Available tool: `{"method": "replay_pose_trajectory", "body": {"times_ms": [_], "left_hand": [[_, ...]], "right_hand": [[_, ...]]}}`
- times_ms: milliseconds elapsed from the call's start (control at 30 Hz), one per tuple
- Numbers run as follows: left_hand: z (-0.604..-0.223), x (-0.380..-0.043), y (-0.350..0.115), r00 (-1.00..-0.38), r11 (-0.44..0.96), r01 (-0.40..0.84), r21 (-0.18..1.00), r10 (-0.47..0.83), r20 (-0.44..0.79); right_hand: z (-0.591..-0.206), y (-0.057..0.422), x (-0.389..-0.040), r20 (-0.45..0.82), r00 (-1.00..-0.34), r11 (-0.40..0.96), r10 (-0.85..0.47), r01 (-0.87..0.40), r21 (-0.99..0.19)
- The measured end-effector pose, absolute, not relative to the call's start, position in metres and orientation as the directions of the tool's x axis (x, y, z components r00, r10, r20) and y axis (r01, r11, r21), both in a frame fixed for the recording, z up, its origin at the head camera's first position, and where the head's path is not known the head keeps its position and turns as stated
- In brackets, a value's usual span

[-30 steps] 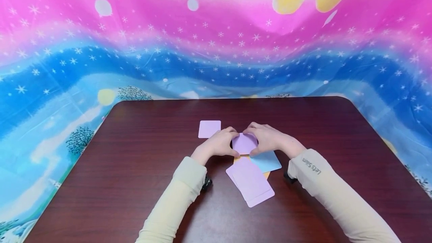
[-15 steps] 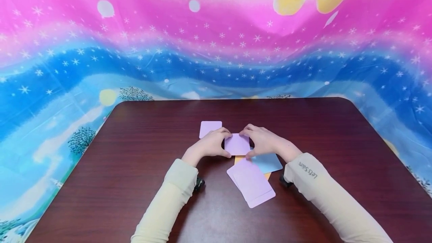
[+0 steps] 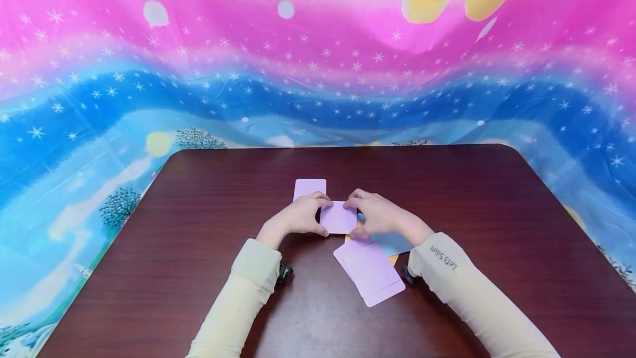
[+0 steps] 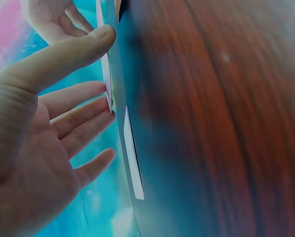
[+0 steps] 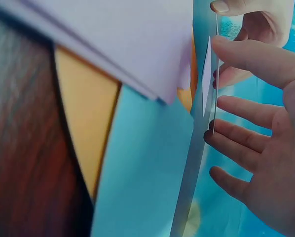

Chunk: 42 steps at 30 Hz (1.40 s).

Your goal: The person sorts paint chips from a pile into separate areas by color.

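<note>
A lilac card (image 3: 338, 217) is held above the table between both hands, lying roughly level in the head view. My left hand (image 3: 300, 215) pinches its left side, thumb at the near edge and fingers at the far edge. On the opposite side my right hand (image 3: 382, 215) pinches it the same way. Seen from the left wrist, the card (image 4: 107, 76) appears nearly edge-on between thumb and fingertips. From the right wrist it shows as a thin line (image 5: 216, 98). A second lilac card (image 3: 309, 188) lies flat behind the left hand, which partly covers it.
Lilac cards (image 3: 370, 272) lie overlapped in front of the hands, partly over a blue card (image 3: 392, 243) and an orange card (image 5: 86, 103). The dark wooden table (image 3: 223, 198) ends at a patterned cloth backdrop (image 3: 318, 59).
Both hands have moved left and slightly nearer with the held card, off the blue card's corner toward the lone lilac card. The cards on the table have not moved.
</note>
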<state>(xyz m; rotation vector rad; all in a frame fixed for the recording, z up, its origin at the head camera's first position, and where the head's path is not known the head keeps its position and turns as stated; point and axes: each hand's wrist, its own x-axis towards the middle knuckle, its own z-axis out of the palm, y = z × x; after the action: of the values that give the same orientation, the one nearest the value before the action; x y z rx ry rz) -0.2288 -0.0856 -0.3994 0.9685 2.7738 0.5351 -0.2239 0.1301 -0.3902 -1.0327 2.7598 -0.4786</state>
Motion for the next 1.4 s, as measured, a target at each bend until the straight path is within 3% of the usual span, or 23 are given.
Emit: {"method": "replay_pose_trajectory", "body": {"times_ms": [867,1400], "left_hand": [[-0.397,-0.231,-0.118,-0.823,0.775,0.511,0.372,0.566,-0.049],[-0.399,-0.25,-0.127,-0.871,0.768,0.429,0.475,0.49,-0.005]], "right_hand": [[-0.389,0.092,-0.234,-0.019,-0.745,0.722,-0.667,-0.64,-0.263],[-0.392,0.075,-0.265,-0.03,-0.78,0.749,-0.625,-0.589,-0.303]]}}
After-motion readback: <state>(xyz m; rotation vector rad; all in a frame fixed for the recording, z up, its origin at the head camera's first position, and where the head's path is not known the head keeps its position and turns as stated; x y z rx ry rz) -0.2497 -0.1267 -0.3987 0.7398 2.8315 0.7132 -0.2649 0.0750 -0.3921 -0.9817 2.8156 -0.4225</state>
